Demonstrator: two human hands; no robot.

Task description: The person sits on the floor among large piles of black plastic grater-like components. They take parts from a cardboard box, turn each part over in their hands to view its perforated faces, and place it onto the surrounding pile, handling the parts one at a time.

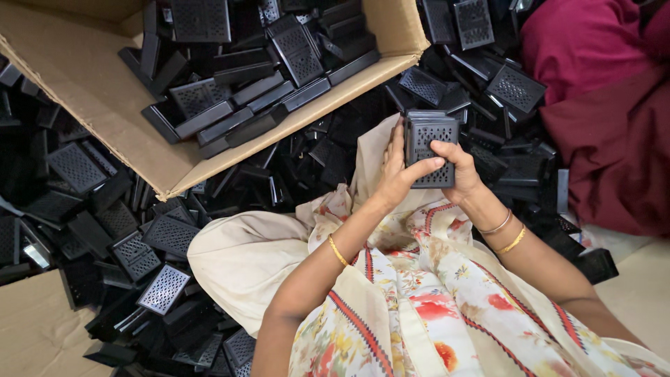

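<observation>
Fingers [433, 163] gripping black perforated rectangular grille [431, 150]

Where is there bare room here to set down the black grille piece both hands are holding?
Bare patches: the inner cardboard box wall left of its black parts, the flat cardboard at lower left, and the pale floor at right beside the maroon cloth. Elsewhere the loose pile of black parts is crowded. Left hand and right hand hold the grille piece.
</observation>
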